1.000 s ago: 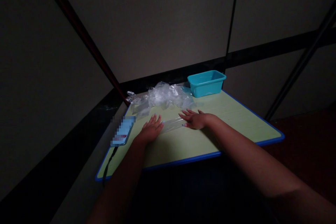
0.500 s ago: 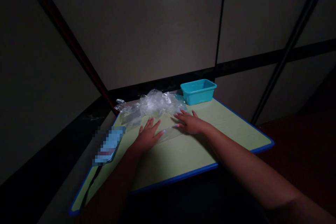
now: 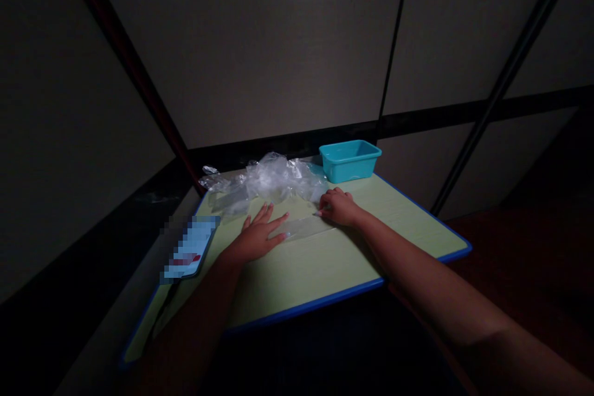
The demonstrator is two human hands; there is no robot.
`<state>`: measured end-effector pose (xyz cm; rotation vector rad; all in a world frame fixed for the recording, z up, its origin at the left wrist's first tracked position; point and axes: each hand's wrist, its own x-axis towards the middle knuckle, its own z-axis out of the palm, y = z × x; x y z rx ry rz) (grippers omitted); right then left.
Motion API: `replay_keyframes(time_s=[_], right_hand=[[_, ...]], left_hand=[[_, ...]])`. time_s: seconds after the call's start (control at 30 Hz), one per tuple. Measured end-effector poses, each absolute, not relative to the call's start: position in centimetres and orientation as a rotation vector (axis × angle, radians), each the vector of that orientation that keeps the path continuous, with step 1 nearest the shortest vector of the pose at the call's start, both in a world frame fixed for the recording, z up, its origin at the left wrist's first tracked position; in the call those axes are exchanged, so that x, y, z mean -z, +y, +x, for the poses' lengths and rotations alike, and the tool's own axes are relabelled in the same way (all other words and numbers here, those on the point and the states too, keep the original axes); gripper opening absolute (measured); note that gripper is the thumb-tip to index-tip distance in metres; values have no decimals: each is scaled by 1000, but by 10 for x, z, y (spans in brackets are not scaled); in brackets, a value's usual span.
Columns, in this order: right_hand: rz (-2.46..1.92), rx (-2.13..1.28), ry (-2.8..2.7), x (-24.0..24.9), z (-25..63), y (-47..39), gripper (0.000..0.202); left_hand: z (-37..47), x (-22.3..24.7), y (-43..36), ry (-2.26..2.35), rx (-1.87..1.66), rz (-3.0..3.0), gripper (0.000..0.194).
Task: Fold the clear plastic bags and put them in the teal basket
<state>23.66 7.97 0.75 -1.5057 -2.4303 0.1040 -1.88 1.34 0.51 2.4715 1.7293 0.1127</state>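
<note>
On the table [image 3: 306,288] a thin clear plastic sheet [image 3: 304,228] is laid flat, in front of a heap of crumpled plastic [image 3: 277,178]. The left hand [image 3: 255,241] is placed palm down at the left end of this sheet, with its fingers spread. The right hand [image 3: 340,208] is held at the other end, its fingers curled and the thumb brought near to them; whether the sheet is pinched there, it cannot be told. Behind the right hand, a blue tub [image 3: 351,167] is set just beside the heap, and at the left edge of the table a phone [image 3: 191,250] is seen, its screen blurred
</note>
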Motion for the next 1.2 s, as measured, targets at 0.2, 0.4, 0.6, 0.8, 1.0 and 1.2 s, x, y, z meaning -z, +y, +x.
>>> replay_keyframes(time_s=[0.2,0.4,0.6,0.8,1.0,1.2], right_hand=[[-1579,-119,-2470,-5,236,81,20],[-1568,-214,-2414,-4,235,80,14],[-1498,-438,-2336,-4,237,84,15],[-1499,-518,-2341,-2,237,87,21],[-1491,-422,-2367,-5,238,89,16],[-1413,-482,-2318,1,238,92,12]], left_hand=[[-17,-5,14,1625,-210,2459,53],[-20,-3,18,1618,-248,2368,55],[-24,-1,19,1671,-241,2359,57],[-24,-3,17,1726,-217,2339,59],[-28,-4,19,1763,-222,2319,58],[-35,1,25,1838,-295,2303,56]])
